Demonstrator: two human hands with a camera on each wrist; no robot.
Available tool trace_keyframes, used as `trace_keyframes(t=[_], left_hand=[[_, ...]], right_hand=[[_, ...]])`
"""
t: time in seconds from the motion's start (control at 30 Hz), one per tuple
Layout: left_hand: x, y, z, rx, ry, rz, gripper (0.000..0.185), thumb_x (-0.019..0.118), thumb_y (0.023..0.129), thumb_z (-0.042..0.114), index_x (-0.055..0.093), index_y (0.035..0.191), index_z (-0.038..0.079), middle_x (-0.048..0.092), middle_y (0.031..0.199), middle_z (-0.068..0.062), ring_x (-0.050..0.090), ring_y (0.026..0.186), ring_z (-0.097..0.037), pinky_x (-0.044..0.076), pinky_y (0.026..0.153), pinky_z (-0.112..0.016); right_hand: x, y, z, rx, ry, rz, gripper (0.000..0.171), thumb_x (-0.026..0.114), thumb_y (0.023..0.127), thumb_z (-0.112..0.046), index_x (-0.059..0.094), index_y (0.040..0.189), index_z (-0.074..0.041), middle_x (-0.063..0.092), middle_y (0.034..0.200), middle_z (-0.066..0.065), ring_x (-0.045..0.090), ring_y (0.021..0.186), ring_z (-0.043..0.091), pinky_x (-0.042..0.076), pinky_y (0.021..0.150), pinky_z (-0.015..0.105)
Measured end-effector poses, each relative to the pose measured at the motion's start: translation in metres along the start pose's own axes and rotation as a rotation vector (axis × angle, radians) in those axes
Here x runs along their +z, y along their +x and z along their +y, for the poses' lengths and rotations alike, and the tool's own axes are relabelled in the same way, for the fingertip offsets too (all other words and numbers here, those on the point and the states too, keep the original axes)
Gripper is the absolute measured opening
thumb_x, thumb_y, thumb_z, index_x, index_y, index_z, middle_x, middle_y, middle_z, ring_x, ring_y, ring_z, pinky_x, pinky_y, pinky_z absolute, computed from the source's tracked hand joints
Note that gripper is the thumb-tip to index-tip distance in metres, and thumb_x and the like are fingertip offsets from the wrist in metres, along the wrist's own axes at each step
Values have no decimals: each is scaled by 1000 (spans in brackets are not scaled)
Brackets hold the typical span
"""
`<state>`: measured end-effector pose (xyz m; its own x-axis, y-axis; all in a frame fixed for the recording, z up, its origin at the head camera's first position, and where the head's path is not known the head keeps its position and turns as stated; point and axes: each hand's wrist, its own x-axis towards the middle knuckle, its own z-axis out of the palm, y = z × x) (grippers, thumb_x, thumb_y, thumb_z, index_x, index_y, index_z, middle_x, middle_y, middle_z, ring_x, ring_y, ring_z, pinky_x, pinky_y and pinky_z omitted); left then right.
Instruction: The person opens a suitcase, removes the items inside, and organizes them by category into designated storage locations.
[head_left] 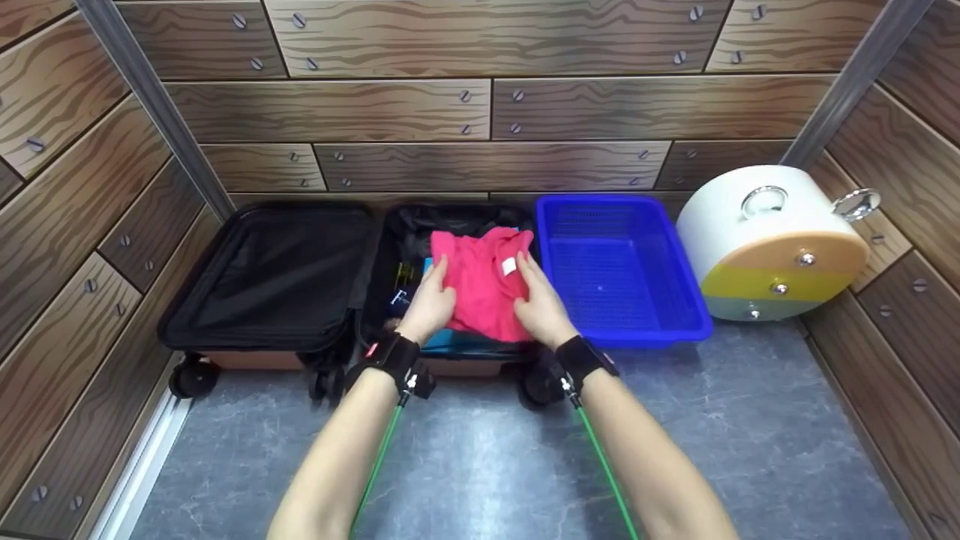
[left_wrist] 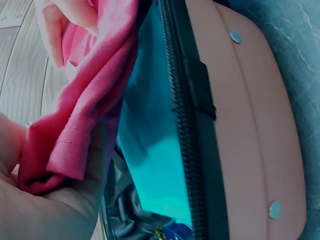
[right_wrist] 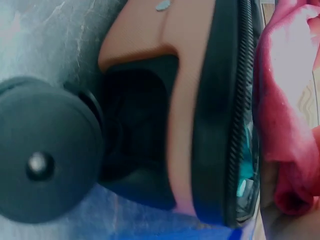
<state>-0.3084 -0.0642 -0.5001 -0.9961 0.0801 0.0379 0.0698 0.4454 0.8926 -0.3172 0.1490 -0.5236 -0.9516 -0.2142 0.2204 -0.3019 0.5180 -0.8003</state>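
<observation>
Holding a folded pink garment (head_left: 484,289) from both sides: left hand (head_left: 429,300) at its 9 o'clock edge, right hand (head_left: 541,304) at 3 o'clock. Fingers of both lie fairly straight and close together on top of the cloth; the left wrist view shows the hem bunched against the palm, so some fold is likely pinched underneath, thumbs not visible. Gripping at both edges looks meant to keep the fold from opening.

Garment sits over the right half of the open suitcase (head_left: 315,352), on top of a teal item (left_wrist: 155,150) and dark contents. Suitcase lies flat, lid half (head_left: 274,274) swung out to 9 o'clock, wheels (right_wrist: 45,160) toward the person, so both compartments face up.

Blue basket (head_left: 622,270) sits just beside the suitcase at 3 o'clock; past it, a white drum-shaped unit (head_left: 772,240) with ring handles, against the wall.

Labels: 1 small white tag (head_left: 510,265) on the garment, nothing legible. No brand or writing readable anywhere.
</observation>
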Motion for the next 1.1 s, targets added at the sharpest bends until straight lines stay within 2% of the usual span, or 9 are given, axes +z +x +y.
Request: trace_keyframes(t=[0.27,0.5,0.63,0.9,1.1], left_hand=[[8,4,19,0,-87,-30,63,41,101,4,24,161,5,15,169,-18,9,156,-28,12,125,-37],[28,5,40,27,-163,-101,68,42,99,-2,20,163,8,11,170,-13,8,156,-25,12,125,-34],[46,8,50,45,-186,-136,71,42,99,-3,17,164,12,8,171,-11,7,156,-23,14,124,-35],[92,19,71,63,-232,-157,76,43,97,-7,15,164,14,3,171,-13,2,156,-27,10,125,-40],[124,21,81,42,-257,-187,73,43,98,-5,15,164,11,3,171,-9,4,156,-22,11,124,-33]], right_hand=[[-29,1,0,-24,-41,20,82,51,84,14,26,160,-3,16,169,14,16,154,30,16,124,41],[-62,-6,9,-34,-96,48,82,52,86,13,26,161,-6,17,169,11,17,154,30,16,124,44],[-83,-7,16,-39,-136,71,82,52,86,12,26,161,-5,17,169,12,16,154,31,16,124,45],[-120,-11,29,-15,-241,125,81,50,85,11,25,161,-3,18,169,15,17,154,35,19,123,49],[-133,-17,44,37,-298,125,83,49,84,12,23,162,-5,14,170,12,17,153,37,32,116,55]])
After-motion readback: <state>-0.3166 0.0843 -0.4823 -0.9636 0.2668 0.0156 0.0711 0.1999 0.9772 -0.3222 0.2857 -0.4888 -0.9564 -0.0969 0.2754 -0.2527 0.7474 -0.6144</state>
